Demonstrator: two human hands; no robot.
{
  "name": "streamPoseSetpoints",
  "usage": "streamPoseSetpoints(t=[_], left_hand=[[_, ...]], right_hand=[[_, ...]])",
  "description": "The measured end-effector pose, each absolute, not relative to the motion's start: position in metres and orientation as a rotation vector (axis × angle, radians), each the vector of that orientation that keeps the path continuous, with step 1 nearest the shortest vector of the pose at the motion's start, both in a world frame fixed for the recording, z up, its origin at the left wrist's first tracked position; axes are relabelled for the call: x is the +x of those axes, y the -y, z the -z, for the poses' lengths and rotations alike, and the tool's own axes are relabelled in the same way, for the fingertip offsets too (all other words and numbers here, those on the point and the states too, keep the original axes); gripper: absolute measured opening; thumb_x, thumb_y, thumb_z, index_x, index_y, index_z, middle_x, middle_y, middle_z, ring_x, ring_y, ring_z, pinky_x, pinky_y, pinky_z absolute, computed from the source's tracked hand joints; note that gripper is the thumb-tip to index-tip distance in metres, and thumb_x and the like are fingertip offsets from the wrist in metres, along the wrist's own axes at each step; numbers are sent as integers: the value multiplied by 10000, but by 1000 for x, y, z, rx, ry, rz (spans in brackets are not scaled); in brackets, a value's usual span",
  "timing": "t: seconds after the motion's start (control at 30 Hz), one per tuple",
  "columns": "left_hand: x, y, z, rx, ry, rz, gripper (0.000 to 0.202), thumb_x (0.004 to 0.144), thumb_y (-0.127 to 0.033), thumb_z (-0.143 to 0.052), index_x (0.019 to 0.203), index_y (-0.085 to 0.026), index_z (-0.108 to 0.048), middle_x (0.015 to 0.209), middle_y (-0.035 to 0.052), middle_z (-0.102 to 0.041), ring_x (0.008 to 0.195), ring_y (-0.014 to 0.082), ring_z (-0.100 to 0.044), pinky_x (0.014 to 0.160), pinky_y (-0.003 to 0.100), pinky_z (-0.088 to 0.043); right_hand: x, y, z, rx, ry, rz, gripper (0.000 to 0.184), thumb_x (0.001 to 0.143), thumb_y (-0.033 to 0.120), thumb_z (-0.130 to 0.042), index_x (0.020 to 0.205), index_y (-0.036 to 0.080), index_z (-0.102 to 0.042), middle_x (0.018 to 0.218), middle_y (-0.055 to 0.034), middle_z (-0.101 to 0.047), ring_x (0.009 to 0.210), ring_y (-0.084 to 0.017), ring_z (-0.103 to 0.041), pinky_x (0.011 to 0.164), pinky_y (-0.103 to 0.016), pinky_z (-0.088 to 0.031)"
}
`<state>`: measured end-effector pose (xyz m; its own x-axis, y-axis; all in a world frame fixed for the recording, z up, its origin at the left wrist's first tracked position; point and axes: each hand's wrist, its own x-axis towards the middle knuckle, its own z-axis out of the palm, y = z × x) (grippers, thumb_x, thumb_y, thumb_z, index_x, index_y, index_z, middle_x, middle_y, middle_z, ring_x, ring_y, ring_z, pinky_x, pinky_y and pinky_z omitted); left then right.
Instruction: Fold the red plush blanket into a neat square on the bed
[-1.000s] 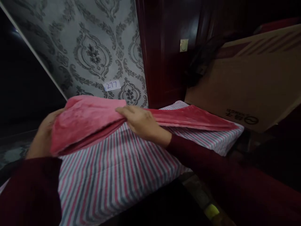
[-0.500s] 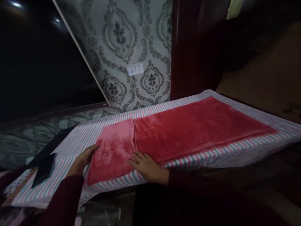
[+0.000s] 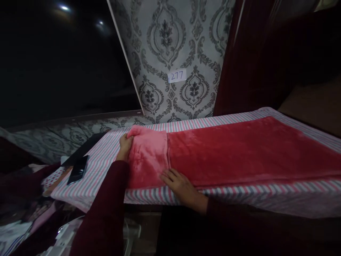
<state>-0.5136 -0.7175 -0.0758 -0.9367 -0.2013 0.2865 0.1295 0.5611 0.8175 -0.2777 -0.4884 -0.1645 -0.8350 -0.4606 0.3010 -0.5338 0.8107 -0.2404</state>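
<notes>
A red plush blanket point(image 3: 239, 153) lies in a long strip along the table, its left end folded over into a lighter pink-red flap point(image 3: 149, 153). My left hand point(image 3: 125, 145) is closed on the far left corner of that flap, which is slightly raised there. Near the front of the fold's edge, my right hand point(image 3: 179, 185) rests flat on the blanket, fingers stretched out. Under the blanket is a striped cloth point(image 3: 101, 156) in pink, grey and white.
A dark phone point(image 3: 78, 170) lies on the cloth at the left. Behind the table are a large black screen point(image 3: 66, 64) and a patterned wall with a paper label point(image 3: 177, 75) reading 277. Clothes and a whitish object point(image 3: 65, 236) are below left.
My left hand has moved from the flap's left edge to its far corner and closed on it. My right hand stays by the fold. The view has shifted left.
</notes>
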Motion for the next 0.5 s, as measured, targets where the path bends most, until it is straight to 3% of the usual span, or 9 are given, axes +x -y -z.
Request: streamPoseSetpoints(t=[0.17,0.27,0.37,0.5], left_hand=[[-528,722,88,239,2684,1129,419,786,-242,-628,1147,-37,-687,1150,252,-730,1129,384,-681,989,464,-526],[-527,725,93,241,2815,1032,557,809,-254,-654,1289,28,-631,1333,347,-644,1277,449,-625,1063,515,-493],[-524,717,92,112,2870,938,706,831,-278,-675,1468,-15,-521,1583,306,-458,1489,410,-442,1205,482,-377],[-504,700,93,-348,3061,641,723,914,-361,-628,1555,-77,-454,1672,222,-358,1585,337,-282,1289,455,-233]], right_hand=[[-277,488,166,811,2763,-544,545,935,39,-520,1460,168,-591,1500,-166,-574,1366,-279,-513,1122,-459,-469],[-279,478,157,851,2753,-727,429,964,190,-614,1392,179,-643,1442,-157,-621,1306,-273,-564,1089,-445,-495],[-292,461,146,780,2709,-957,357,968,268,-629,1309,184,-694,1343,-146,-687,1221,-262,-632,1054,-427,-518],[-333,440,137,449,2645,-1359,348,965,220,-560,1274,165,-708,1187,-127,-753,1082,-258,-709,970,-423,-570]])
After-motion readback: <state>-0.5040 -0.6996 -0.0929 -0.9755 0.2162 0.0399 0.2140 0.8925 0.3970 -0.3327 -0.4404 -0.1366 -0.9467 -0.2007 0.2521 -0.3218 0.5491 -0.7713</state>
